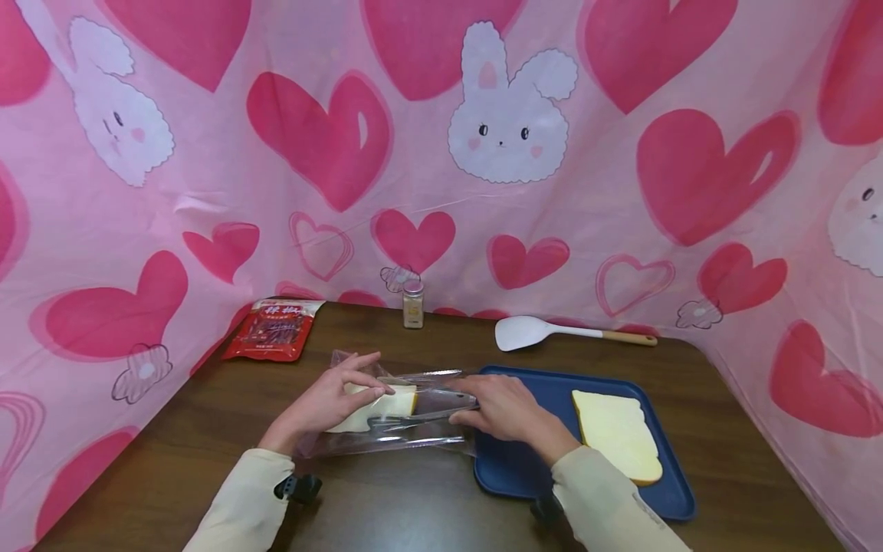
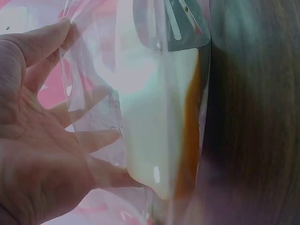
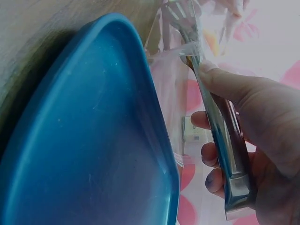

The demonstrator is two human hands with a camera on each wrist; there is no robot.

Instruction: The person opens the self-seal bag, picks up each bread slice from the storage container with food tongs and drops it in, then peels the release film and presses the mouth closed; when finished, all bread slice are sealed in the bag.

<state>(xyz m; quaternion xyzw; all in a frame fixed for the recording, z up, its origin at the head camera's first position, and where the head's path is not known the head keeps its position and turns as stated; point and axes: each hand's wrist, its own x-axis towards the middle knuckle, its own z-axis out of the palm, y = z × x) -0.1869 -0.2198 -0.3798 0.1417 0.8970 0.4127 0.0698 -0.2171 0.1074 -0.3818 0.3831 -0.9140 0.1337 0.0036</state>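
A slice of bread lies inside a clear plastic bag on the table, left of the tray. My left hand is over the bag, and in the left wrist view its thumb and index finger pinch the film while the other fingers spread along it. With my right hand I grip metal tongs at the bag's right end. Their slotted tip reaches into the bag and overlaps the end of the bread slice in the left wrist view.
A blue tray with another bread slice is at the right. Behind stand a small seasoning jar and a white spatula with a wooden handle. A red food packet lies back left. Pink heart-patterned cloth surrounds the table.
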